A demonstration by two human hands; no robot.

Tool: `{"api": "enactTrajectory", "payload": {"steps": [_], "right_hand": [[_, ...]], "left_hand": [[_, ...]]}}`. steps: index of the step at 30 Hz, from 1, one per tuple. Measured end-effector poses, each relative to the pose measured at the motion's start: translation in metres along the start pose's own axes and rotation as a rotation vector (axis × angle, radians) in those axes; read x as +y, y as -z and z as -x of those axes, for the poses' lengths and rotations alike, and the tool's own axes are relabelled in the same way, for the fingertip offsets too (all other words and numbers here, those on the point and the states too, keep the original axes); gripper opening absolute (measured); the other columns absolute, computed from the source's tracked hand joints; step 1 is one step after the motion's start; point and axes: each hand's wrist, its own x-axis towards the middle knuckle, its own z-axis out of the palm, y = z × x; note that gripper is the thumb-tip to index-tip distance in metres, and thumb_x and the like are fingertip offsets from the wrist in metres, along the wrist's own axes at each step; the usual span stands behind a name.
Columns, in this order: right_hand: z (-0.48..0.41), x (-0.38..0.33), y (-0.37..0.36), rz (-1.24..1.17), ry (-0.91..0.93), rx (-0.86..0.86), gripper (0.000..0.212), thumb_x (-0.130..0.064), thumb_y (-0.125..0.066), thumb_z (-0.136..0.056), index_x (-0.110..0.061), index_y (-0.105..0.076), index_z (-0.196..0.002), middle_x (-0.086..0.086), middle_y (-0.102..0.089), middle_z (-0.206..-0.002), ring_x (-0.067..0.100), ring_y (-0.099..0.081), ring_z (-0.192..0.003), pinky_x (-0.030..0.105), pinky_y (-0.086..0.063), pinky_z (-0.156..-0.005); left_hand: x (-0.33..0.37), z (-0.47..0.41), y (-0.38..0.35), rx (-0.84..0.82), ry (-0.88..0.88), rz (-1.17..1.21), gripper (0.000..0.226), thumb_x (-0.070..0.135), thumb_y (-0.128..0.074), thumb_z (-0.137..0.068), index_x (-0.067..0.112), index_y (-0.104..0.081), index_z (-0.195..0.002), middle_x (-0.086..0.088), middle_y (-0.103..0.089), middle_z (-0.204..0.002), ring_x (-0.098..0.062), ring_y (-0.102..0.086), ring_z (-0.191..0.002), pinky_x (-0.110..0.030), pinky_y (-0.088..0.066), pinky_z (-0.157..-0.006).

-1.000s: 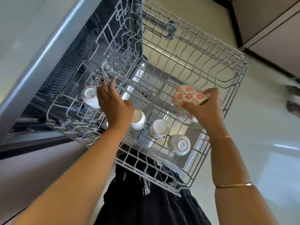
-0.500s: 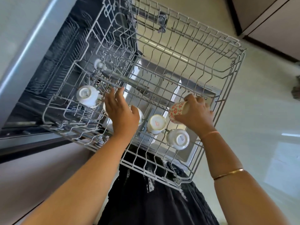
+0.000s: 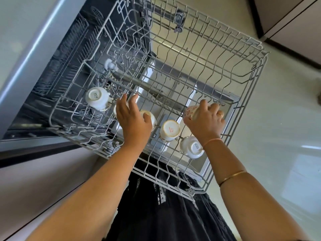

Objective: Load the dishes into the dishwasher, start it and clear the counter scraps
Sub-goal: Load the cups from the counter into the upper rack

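Glossy pale floor with bright light patches at right; cabinet fronts upper right — dark plinth beneath.

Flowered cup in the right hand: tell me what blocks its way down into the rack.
Nothing visible does. The right hand grips the flowered cup at bare wire of the rack; the nearest upturned cup sits beside it, not beneath.

Upturned white cups in pulled-out wire rack, red-flowered cup tilted
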Motion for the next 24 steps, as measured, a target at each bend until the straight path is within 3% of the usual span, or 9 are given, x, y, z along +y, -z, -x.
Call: {"api": "enactTrajectory", "payload": {"steps": [4,11,15,24], "right_hand": [[-0.005,-0.010,-0.003,0.059,-0.013,-0.042,0.071,-0.050,-0.059,-0.080,-0.017,-0.026,-0.133,0.020,-0.029,-0.137,0.043,-0.038,-0.121,0.048,-0.040,-0.091],[-0.019,-0.002,0.012,-0.075,0.016,-0.259,0.116,-0.042,-0.079,-0.069,-0.029,0.005,-0.148,0.020,0.006,-0.154,0.047,-0.009,-0.139,0.057,-0.029,-0.106],[-0.014,0.002,0.011,-0.157,0.066,-0.127,0.108,-0.048,-0.079,-0.066,-0.031,-0.010,-0.148,0.016,-0.007,-0.153,0.045,-0.017,-0.137,0.058,-0.035,-0.103],[0.004,0.002,-0.008,-0.128,0.036,0.003,0.100,-0.063,-0.070,-0.067,-0.026,-0.019,-0.145,0.016,-0.016,-0.150,0.043,-0.029,-0.132,0.057,-0.042,-0.098]], "left_hand": [[0.000,0.002,0.001,-0.025,0.037,0.011,0.053,0.005,-0.058,-0.083,0.007,-0.040,-0.133,-0.022,-0.022,-0.150,-0.038,-0.014,-0.141,-0.055,-0.021,-0.112],[-0.003,0.001,0.002,-0.034,0.059,0.015,0.054,0.006,-0.059,-0.083,0.009,-0.040,-0.133,-0.017,-0.023,-0.150,-0.034,-0.014,-0.141,-0.053,-0.022,-0.113],[-0.003,0.001,0.003,-0.041,0.056,0.016,0.053,0.007,-0.058,-0.083,0.009,-0.041,-0.133,-0.017,-0.024,-0.150,-0.034,-0.014,-0.141,-0.050,-0.020,-0.114],[-0.004,0.002,0.011,-0.025,0.017,0.025,0.049,0.005,-0.058,-0.082,0.007,-0.044,-0.130,-0.019,-0.029,-0.147,-0.036,-0.022,-0.138,-0.054,-0.025,-0.111]]}}
